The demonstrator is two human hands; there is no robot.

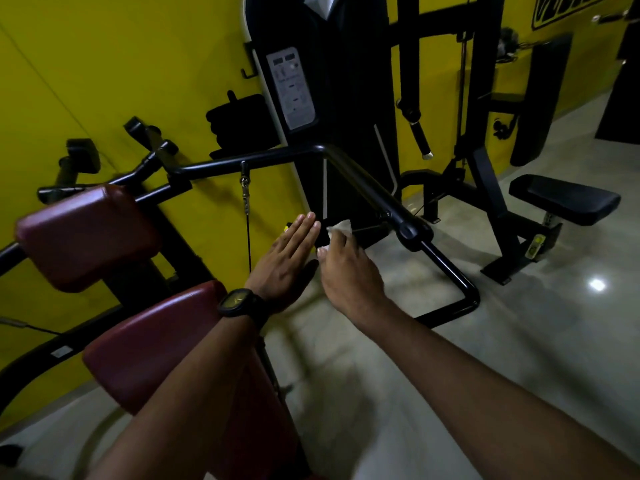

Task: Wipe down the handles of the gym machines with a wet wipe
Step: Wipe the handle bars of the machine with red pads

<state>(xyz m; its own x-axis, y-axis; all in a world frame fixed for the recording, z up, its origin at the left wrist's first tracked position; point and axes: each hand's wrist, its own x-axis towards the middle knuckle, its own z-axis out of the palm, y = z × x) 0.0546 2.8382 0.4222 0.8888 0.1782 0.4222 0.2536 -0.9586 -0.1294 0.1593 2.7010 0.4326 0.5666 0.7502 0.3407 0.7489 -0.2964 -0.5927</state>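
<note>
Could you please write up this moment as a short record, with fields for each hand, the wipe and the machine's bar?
left hand: flat, fingers straight and together, holds nothing; watch on the wrist
right hand: pinches the wet wipe
wet wipe: white, crumpled, sticking out past the right fingertips
handle bar: black, bent tube just beyond the wipe; no contact visible
pads: two dark red ones, left of the hands
setting: yellow wall, pale glossy floor
</note>
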